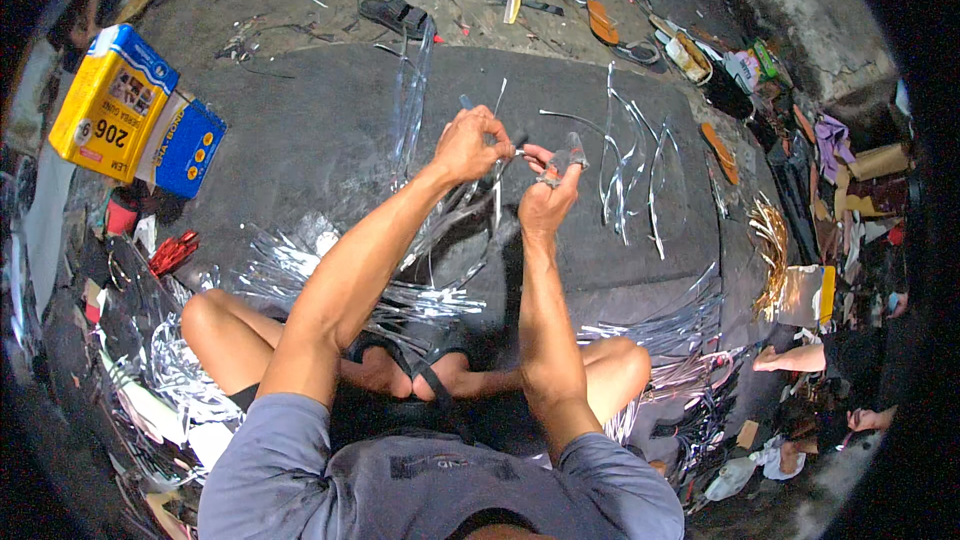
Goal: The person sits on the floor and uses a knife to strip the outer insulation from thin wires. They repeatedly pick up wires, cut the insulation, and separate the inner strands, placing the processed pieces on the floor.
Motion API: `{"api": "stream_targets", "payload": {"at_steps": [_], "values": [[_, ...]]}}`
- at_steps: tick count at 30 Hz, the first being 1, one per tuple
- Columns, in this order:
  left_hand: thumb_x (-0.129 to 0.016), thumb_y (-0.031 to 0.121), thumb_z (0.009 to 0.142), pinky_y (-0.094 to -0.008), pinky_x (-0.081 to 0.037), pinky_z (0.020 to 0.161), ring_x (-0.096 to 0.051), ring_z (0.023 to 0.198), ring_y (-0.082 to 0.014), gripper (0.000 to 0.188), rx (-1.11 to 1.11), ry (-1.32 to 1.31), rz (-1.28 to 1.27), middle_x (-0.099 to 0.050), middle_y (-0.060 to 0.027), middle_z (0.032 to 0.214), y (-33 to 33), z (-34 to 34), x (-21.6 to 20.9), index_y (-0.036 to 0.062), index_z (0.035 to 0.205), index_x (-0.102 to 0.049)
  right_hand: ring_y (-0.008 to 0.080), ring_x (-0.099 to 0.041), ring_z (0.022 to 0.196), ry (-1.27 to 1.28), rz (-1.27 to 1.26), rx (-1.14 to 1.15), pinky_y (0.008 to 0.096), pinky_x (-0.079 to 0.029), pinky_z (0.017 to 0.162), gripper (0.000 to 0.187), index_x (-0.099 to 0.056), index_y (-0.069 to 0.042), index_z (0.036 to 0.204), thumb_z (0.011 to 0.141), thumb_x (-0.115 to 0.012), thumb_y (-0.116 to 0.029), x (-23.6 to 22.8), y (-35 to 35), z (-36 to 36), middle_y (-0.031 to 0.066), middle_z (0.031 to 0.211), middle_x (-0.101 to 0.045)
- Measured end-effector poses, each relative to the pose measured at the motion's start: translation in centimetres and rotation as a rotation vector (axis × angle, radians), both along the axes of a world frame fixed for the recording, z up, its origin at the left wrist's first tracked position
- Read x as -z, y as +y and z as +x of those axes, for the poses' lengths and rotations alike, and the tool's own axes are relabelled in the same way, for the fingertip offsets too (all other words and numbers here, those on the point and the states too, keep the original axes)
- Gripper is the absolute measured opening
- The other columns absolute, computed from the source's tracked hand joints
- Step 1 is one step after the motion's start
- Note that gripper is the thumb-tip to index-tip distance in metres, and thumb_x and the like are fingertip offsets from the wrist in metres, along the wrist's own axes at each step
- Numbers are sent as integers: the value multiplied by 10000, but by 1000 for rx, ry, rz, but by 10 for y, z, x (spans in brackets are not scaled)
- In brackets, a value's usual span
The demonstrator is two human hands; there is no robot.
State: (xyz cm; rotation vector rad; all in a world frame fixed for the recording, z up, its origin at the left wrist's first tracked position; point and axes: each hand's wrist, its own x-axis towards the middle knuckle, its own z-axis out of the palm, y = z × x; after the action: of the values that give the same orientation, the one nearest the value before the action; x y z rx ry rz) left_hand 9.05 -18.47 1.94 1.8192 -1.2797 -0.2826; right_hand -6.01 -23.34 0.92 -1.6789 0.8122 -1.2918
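My left hand (468, 147) is closed, its thumb and fingertips pinching a thin strap-like strip (498, 202), silver and dark, that hangs down between my arms. Close on its right, my right hand (550, 180) has its fingertips bent to the same spot, and a short end of the strip spans the small gap between the hands. Grey wrapping covers some of my right fingers. Below the hands, a pile of shiny silver strips (420, 302) lies in front of my crossed legs. More silver strips (622, 155) are spread on the dark mat (330, 100) to the right.
At the left stands a yellow and blue tin (115, 105), near a red bundle of strips (174, 253). Sandals (398, 16) and scraps lie along the far edge. A brown sole (719, 153) and gold strips (768, 250) are at the right, near another person's limb (790, 358).
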Motion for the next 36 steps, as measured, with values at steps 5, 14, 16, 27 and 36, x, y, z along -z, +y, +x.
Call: {"api": "stream_targets", "payload": {"at_steps": [5, 14, 16, 27, 36], "values": [[-757, 206, 752, -381, -530, 719, -690, 742, -254, 153, -550, 238, -66, -713, -125, 746, 22, 0, -22, 53, 758, -756, 272, -704, 865, 184, -82, 337, 365, -572, 786, 429, -481, 53, 1271, 849, -408, 31, -19, 24, -51, 195, 962, -705], [-754, 233, 727, -445, -550, 793, -726, 849, -354, 218, -975, 442, -17, -738, -191, 866, 26, 44, -16, 39, 826, -767, 309, -662, 935, 166, -555, 808, 391, -559, 851, 357, -588, 81, 1018, 893, -416, -205, -78, 26, -200, 193, 1014, -670], [-775, 235, 723, -439, -550, 791, -725, 822, -341, 208, -1011, 488, -61, -742, -177, 862, 38, 64, -8, 52, 821, -770, 311, -662, 939, 98, -569, 949, 397, -560, 846, 409, -582, 98, 1012, 907, -407, -257, -90, 8, -251, 200, 1013, -669], [-827, 342, 689, -400, -532, 887, -706, 973, -293, 410, -571, -396, 239, -736, -177, 995, 6, -39, -7, 43, 962, -764, 369, -605, 1120, -358, -224, 347, 409, -533, 949, 593, -576, 163, 1133, 1056, -209, -296, -183, -42, -353, 284, 1176, -629], [-838, 395, 693, -388, -518, 917, -668, 1046, -283, 772, 442, 389, -235, -681, -170, 1204, 48, -187, -59, 37, 1330, -591, 288, -654, 1011, -429, -109, 100, 369, -524, 861, 509, -646, 64, 1050, 1023, -314, -321, -245, 15, -255, 215, 1097, -684]]}}
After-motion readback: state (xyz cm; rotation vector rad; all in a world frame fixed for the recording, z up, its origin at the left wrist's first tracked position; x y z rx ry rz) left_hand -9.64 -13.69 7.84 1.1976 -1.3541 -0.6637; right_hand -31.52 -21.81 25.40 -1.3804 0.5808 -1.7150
